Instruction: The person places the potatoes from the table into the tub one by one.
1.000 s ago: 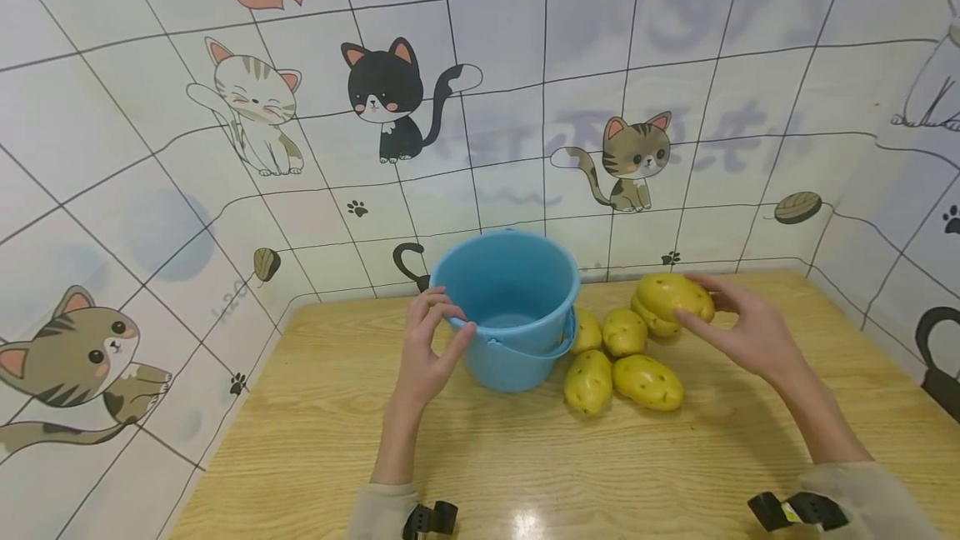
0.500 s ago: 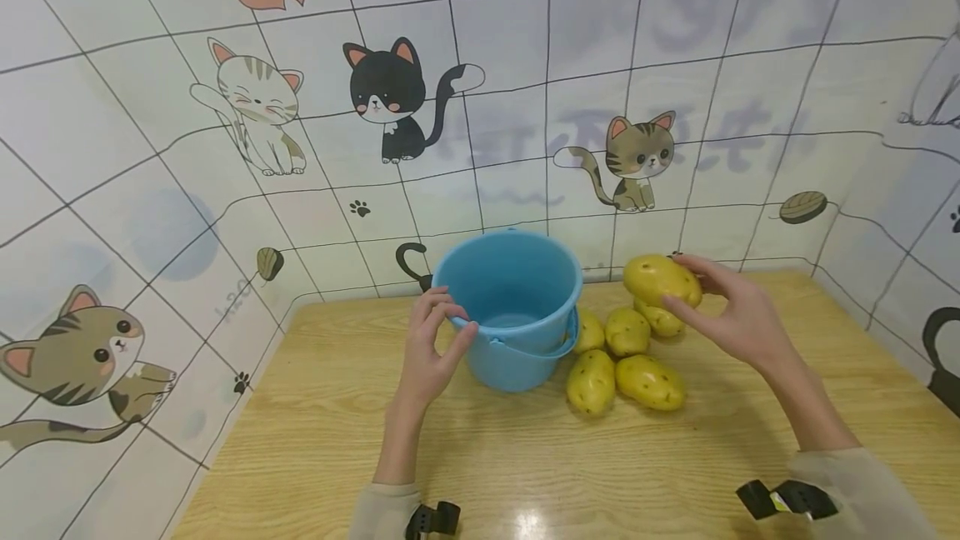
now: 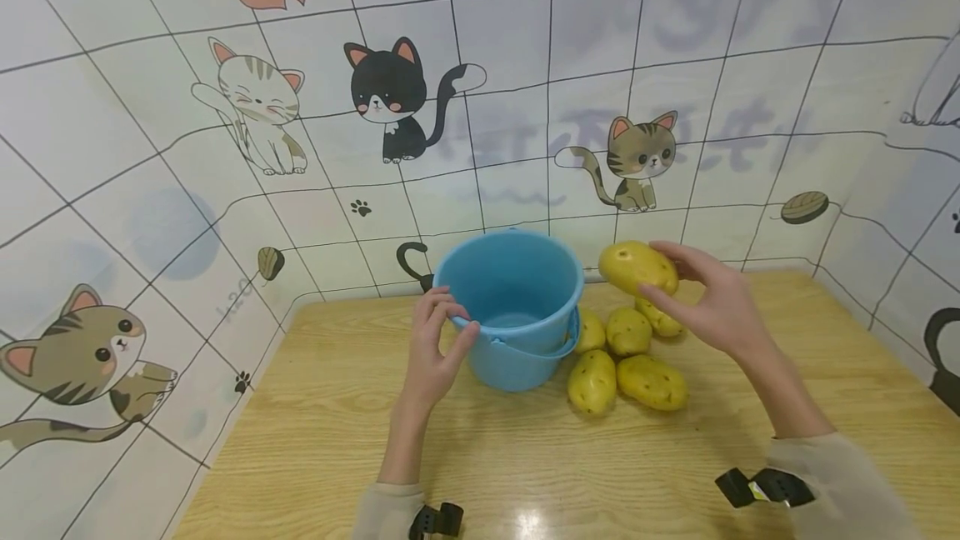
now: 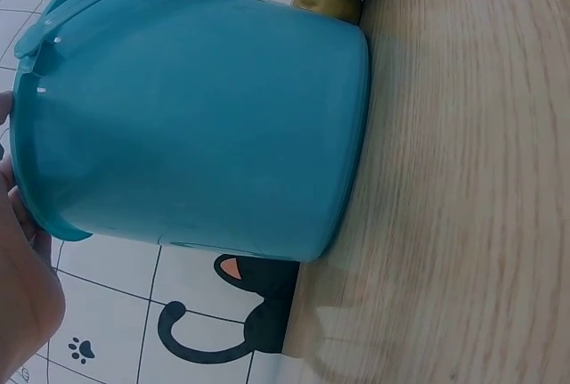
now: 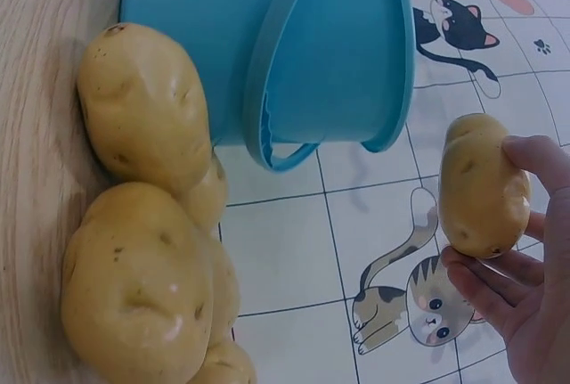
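- Since a second ago, the right hand (image 3: 712, 307) has lifted its potato (image 3: 637, 267) off the pile, up and left to just beside the blue bucket (image 3: 510, 282) rim.
- Fingers and thumb curl round that potato.
- Left hand (image 3: 438, 344) pinches the bucket's near rim, fingers curled over it.
- Four potatoes (image 3: 630, 357) lie on the wooden table (image 3: 315, 432) right of the bucket.
- Right wrist view alone shows the bucket's lowered handle (image 5: 276, 90) from the side; left wrist view shows its outer wall.
- No readable writing shows; the wall's lettering is blurred.
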Tool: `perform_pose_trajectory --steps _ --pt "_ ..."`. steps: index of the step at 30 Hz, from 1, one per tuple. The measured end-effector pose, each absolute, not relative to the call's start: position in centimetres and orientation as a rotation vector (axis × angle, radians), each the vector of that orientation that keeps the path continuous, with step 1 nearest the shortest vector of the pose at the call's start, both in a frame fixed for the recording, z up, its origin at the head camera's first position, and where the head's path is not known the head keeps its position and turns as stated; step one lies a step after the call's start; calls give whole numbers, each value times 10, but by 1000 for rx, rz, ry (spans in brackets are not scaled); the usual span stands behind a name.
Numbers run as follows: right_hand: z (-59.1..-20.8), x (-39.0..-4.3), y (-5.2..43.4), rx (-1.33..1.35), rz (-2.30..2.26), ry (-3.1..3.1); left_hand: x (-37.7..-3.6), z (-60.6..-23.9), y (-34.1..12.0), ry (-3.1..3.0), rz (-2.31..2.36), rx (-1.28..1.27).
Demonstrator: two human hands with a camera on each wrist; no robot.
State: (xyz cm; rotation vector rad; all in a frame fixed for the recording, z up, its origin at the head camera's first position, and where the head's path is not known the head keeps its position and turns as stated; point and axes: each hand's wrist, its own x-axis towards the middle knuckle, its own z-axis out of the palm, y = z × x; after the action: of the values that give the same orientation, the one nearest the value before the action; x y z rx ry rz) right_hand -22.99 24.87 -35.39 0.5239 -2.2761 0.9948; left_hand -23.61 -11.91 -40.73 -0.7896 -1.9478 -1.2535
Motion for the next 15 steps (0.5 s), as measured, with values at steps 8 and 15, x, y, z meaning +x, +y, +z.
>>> perform_pose_trajectory --steps 8,15 --pt "-347 -234 232 609 1009 -2235 -238 -412 -118 -1948 -1252 -777" --pt "-342 -238 219 635 1026 -2219 -238 -412 -118 -1971 -1231 -769"
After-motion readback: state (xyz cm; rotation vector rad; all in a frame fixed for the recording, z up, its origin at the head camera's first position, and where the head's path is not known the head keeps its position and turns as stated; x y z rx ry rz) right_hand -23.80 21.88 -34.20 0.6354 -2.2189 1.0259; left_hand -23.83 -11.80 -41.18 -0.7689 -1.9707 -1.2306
